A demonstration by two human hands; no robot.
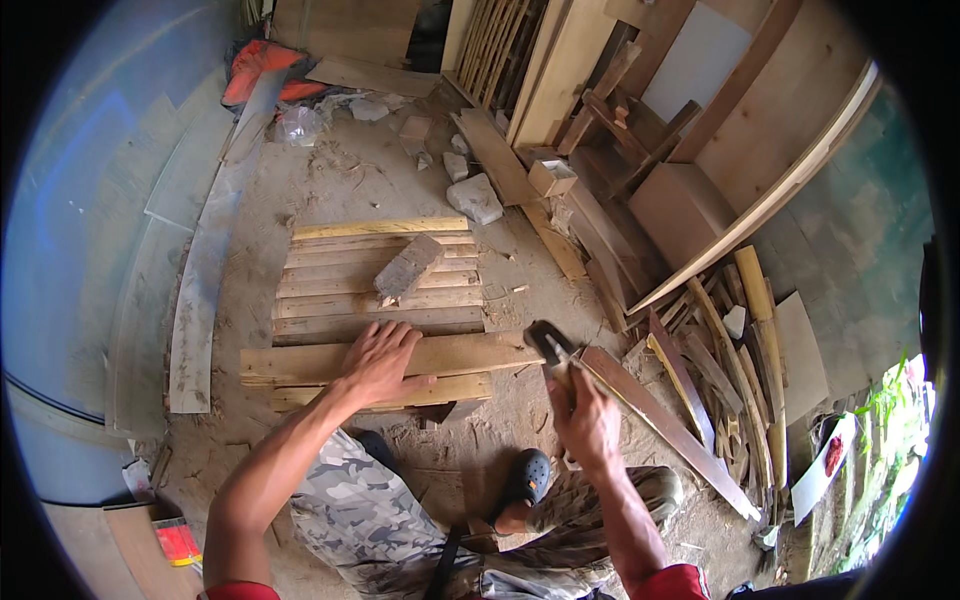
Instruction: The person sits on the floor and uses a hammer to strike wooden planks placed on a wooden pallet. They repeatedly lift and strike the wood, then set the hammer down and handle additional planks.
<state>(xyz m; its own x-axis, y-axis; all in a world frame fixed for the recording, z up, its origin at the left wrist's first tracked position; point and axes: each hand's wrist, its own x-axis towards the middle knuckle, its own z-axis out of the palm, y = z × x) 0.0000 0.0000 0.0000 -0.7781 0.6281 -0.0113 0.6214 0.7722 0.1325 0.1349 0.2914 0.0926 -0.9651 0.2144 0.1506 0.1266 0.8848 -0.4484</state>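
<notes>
My left hand (380,362) lies flat on a long wooden board (460,354), fingers spread. That board rests crosswise on another pale strip (440,388), near my knees. In my closed right hand (587,420) is a hammer (548,342), its dark head at the board's right end; blur leaves contact unclear. Just beyond the board, several wooden slats (330,290) lie side by side on the ground. A rough grey block (408,268) sits on top of them, tilted across the slats.
A reddish-brown plank (660,425) slants along my right, beside a pile of scrap wood (735,350). Farther off are stone chunks (475,199) and a small open box (552,178). A long grey board (200,300) runs along the left wall. My shod foot (533,478) is close by.
</notes>
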